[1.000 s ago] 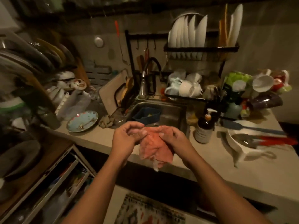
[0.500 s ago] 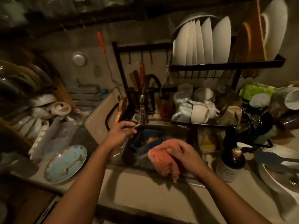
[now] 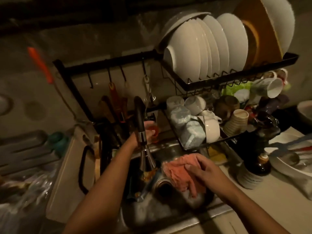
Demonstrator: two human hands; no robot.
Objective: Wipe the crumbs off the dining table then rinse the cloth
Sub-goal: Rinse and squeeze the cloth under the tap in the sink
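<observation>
Over dim sink point(image 3: 177, 222), faucet point(image 3: 141, 125) partly hides left hand point(image 3: 150, 131); right hand point(image 3: 202, 171) grips cloth point(image 3: 175, 173).

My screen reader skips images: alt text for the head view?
A right hand holds a pink cloth over a steel sink while the left hand is behind the tap. A rack of white plates and mugs stands behind the sink.

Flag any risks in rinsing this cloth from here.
The cloth in the right hand hangs beside the tap spout, not under it, so water may miss it. The left hand reaches behind the tap, close to the stacked mugs; a bump could topple one.
</observation>
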